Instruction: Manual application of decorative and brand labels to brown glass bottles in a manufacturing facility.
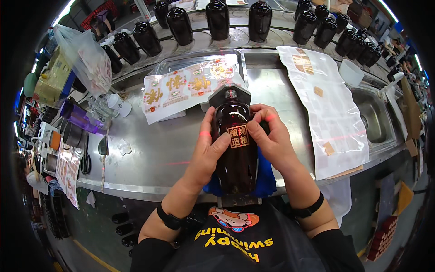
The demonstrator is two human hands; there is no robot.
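A glossy dark bottle lies in front of me, neck away from me, over a blue cloth. Its neck rests at a dark angular holder. On its upper front sits a small square gold-and-red decal. My left hand is closed along the bottle's left side, thumb lying near the decal's left edge. From the right, my right hand is curled against the bottle, with its thumb touching at the decal's upper right corner. The undersides of my fingers are hidden.
A decal sheet with gold characters lies over a metal tray. To the right are a long white backing sheet, a sink and a white cup. Several dark bottles line the far conveyor. A purple tumbler lies left.
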